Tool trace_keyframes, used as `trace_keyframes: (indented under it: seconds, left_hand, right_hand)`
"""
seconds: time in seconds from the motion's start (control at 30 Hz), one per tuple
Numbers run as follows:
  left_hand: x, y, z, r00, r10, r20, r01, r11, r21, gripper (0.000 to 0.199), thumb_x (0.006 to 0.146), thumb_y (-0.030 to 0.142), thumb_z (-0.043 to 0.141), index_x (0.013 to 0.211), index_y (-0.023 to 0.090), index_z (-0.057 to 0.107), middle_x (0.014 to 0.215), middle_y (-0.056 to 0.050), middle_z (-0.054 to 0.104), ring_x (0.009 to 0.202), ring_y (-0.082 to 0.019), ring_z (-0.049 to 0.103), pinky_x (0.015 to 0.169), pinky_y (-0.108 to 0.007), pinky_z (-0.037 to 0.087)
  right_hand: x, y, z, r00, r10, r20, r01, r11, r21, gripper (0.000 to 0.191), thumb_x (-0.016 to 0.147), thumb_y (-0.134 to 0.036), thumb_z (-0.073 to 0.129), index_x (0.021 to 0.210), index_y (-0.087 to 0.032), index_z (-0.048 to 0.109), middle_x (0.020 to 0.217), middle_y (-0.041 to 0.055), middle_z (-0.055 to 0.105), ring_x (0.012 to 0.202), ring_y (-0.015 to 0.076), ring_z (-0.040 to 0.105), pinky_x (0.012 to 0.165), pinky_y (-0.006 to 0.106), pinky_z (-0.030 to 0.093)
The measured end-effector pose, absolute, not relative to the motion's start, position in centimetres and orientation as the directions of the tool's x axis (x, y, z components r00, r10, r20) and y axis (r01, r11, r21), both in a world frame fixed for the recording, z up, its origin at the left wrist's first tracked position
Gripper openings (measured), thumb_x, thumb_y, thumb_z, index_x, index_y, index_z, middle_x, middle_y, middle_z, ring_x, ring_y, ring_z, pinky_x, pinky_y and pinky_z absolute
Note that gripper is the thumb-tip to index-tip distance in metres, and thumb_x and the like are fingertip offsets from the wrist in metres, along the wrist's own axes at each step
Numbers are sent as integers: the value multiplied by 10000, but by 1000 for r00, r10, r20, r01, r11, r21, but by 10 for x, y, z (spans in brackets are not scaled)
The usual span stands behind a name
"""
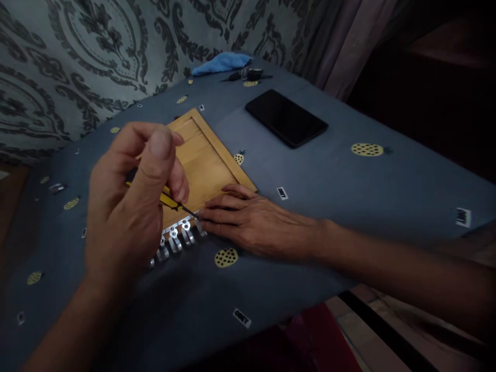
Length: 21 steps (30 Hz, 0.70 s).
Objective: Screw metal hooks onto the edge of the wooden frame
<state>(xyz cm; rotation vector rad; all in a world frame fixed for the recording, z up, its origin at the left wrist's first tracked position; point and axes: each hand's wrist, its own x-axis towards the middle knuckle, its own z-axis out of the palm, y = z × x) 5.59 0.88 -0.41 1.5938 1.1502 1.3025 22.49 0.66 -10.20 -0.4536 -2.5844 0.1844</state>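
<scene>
A wooden panel (203,155) with a raised border lies on the blue patterned cloth. Along its near edge runs a row of several silvery metal hooks (186,233). My left hand (126,206) is closed around a yellow and black screwdriver (169,201), its fingers covering part of the handle. The dark shaft points down to the right, its tip at the hook nearest my right hand (251,222). That hand rests on the panel's near right corner, palm down with fingers stretched out, fingertips beside the tip. My left hand hides the left part of the panel and row.
A black phone (287,118) lies to the right beyond the panel. Behind it are a blue cloth (222,63) and a dark object (248,75) with thin ends. A small shiny piece (57,188) sits at the far left. A patterned curtain (96,41) hangs along the table's back edge.
</scene>
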Motion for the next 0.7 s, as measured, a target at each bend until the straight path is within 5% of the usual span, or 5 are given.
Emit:
trace_keyframes:
  seconds: [0.13,0.3,0.53,0.7]
  left_hand:
    - [63,-2,-4,-19,959,283,-8,-283,959,175,943,251,582,789,209,654,527,37,364,443,-97,330,447,-275,297]
    - [64,5,2,25,977,212,-84,-210,974,434,1008,267,372,666,174,621,420,68,181,367,-59,110,374,-235,133]
    - [45,28,4,568,812,130,-93,-94,991,367,903,440,597,684,156,675,381,92,147,275,-19,79,289,-185,152]
    - [45,34,2,577,801,159,-97,-126,987,404,899,463,591,631,173,674,355,81,177,254,-26,114,270,-182,149]
  right_hand:
    - [224,7,-100,-825,353,442,284,934,-216,353,1029,-161,371,1302,-104,587,1304,103,651,1211,239,529,1051,462,380]
    - [224,6,-101,-816,354,457,286,934,-213,350,1033,-166,368,1291,-119,600,1298,92,657,1217,233,534,1065,455,365]
    - [224,6,-101,-822,352,448,290,935,-205,348,1029,-161,379,1300,-122,595,1317,76,651,1232,225,528,1082,437,348]
    - [225,7,-103,-819,353,453,287,935,-209,350,1021,-149,383,1301,-121,593,1325,81,646,1241,226,521,1089,452,345]
